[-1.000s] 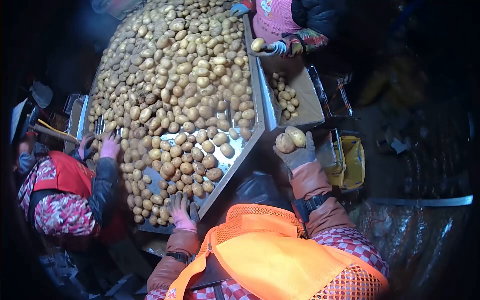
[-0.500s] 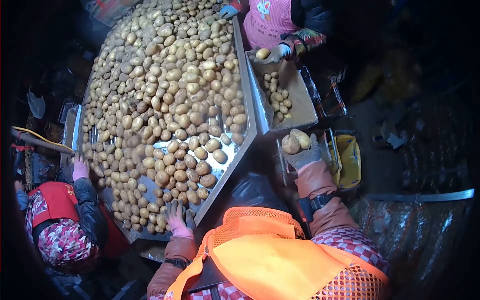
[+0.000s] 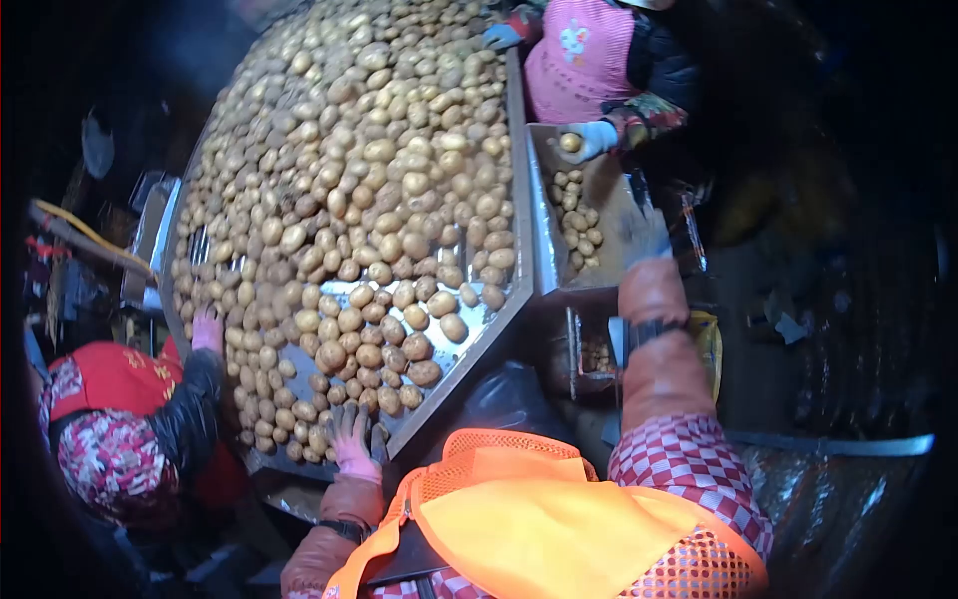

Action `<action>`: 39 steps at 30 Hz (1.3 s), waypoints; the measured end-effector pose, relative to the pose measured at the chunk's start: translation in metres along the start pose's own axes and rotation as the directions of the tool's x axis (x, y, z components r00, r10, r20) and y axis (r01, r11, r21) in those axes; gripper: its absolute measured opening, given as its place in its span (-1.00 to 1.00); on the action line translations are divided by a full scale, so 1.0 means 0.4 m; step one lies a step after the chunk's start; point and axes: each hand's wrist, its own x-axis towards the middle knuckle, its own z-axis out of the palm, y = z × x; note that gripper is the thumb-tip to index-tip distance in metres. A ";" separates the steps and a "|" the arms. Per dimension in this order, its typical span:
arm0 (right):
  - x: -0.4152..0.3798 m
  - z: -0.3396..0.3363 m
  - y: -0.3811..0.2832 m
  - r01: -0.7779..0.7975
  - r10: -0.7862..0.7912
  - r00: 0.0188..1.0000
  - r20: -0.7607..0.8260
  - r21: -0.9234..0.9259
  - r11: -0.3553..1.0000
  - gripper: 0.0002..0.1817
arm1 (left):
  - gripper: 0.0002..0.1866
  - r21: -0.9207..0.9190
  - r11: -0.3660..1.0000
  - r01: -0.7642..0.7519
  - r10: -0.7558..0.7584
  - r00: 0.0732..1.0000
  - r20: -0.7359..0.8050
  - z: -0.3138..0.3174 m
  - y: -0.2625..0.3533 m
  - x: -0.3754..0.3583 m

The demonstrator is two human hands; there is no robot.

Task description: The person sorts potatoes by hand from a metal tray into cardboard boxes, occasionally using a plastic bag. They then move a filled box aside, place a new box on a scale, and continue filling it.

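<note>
My left hand [image 3: 353,441], in a grey and pink glove, lies with fingers spread at the near edge of the sorting table [image 3: 461,371]. Its fingertips are next to several potatoes [image 3: 387,399]. My right hand [image 3: 645,238], also gloved, reaches out at the right side of a cardboard box [image 3: 606,190]. Motion blurs its fingers, and I cannot make out any potato in it. Inside the box lies a pile of smaller potatoes [image 3: 576,222].
A co-worker in a pink apron [image 3: 579,60] holds a potato [image 3: 571,143] over the box. Another person in a red vest [image 3: 118,384] has a hand at the table's left edge. Below the box are a metal frame [image 3: 572,351] and a yellow container [image 3: 710,351].
My right hand has moved forward from beside the yellow container to the box's right side. The two potatoes seen in it earlier no longer show. My left hand has stayed at the table edge.
</note>
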 end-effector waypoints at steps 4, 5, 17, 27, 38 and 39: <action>-0.079 -0.128 0.207 -0.238 0.199 0.793 0.575 -0.009 0.971 -0.58 | -0.48 -0.093 0.989 0.117 -0.109 0.990 0.090 -0.016 -0.005 0.000; -0.151 -0.088 0.265 -0.239 0.253 0.819 0.515 -0.094 0.966 -0.57 | -0.44 0.047 0.998 0.040 -0.044 0.996 0.078 -0.033 -0.006 0.007; -0.553 0.295 0.576 -0.077 0.644 0.654 0.397 -0.812 0.579 -0.56 | -0.55 -0.181 0.976 0.119 -0.145 0.980 -0.134 -0.034 -0.059 -0.013; -0.691 0.306 0.819 0.308 0.869 0.304 0.391 -0.903 0.299 -0.49 | -0.49 0.151 0.976 0.154 -0.179 0.969 0.171 -0.054 -0.064 0.371; -0.597 0.314 0.856 0.365 0.721 0.487 0.492 -0.865 0.344 -0.51 | -0.68 -0.276 0.782 0.559 -0.614 0.768 -0.184 -0.030 -0.249 0.186; -0.603 0.292 0.897 0.253 0.719 0.446 0.533 -0.846 0.470 -0.52 | -0.70 -0.476 0.736 0.482 -0.619 0.764 -0.184 -0.002 -0.262 0.182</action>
